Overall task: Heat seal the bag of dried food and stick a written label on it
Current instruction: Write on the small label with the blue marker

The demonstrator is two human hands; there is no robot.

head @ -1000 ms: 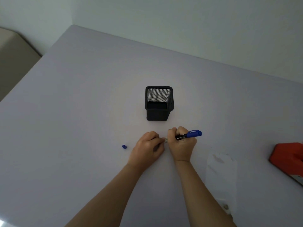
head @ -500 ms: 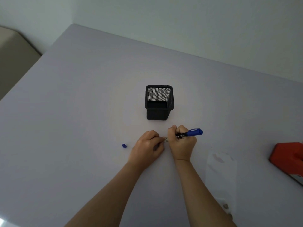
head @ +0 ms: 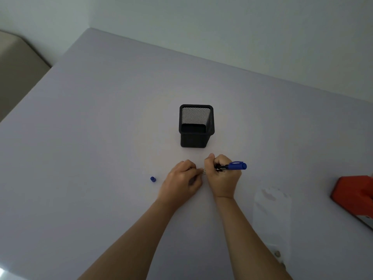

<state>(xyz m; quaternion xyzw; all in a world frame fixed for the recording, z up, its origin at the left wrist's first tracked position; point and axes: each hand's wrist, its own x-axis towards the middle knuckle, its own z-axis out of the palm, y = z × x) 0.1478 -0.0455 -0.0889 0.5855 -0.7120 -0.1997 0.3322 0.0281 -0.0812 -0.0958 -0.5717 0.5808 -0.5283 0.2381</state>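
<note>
Head view: right hand (head: 223, 178) fisted round marker (head: 232, 166), left hand (head: 181, 178) pinning label (head: 203, 171)

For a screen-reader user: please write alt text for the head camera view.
Right hand writes with a blue marker on a small label steadied by the left hand. Black mesh pen holder behind, marker cap left, clear bag right.

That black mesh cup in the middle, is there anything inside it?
The black mesh cup looks empty: its far inner wall shows bare mesh. The near wall hides part of the floor, so something small lying there can't be ruled out.
</note>
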